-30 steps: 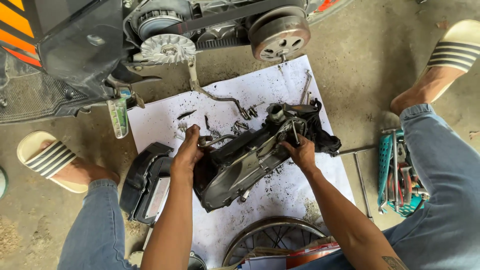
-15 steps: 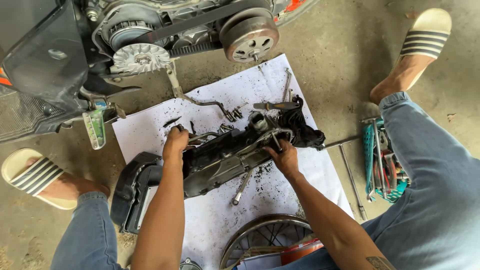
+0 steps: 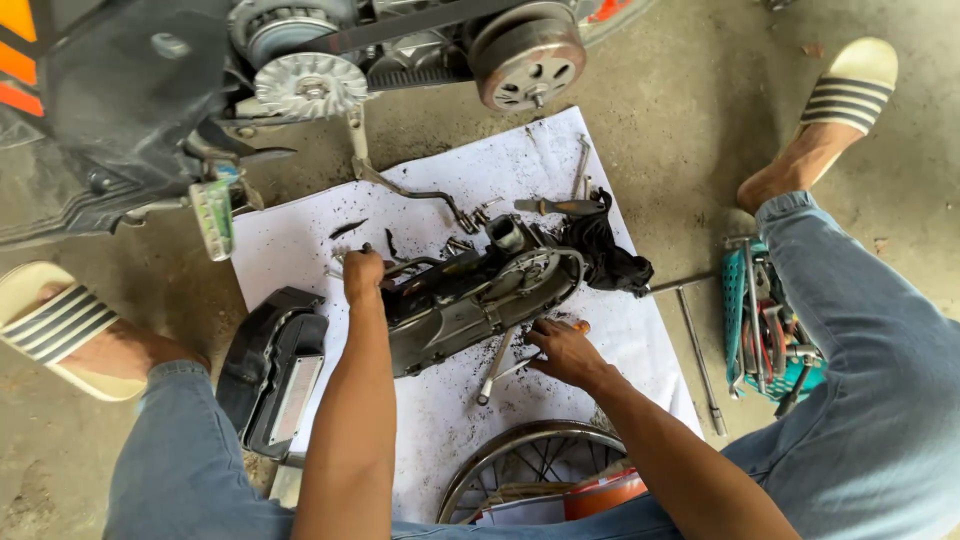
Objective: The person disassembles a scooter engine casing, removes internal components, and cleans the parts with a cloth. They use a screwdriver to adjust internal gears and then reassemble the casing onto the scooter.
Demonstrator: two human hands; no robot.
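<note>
Since half a second ago the right hand has come off the far end of the engine cover and dropped toward the lower middle of the frame, where its fingers now curl down onto a metal wrench lying on the white sheet; whether they have closed on it cannot be told. At the bottom edge, a spoked wheel rim pokes in between the knees. Left of centre, the left hand is clamped on the cover's near-left end, as it was before. That cover sits mid-frame on the sheet, a long dark casing, greasy and dull grey, tilted up on its edge with black grit scattered around it. A black plastic housing lies just beside it at lower left. A teal tool tray rests at the right. Farther off, along the top of the frame, the scooter's bare pulley and clutch drum are exposed.
</note>
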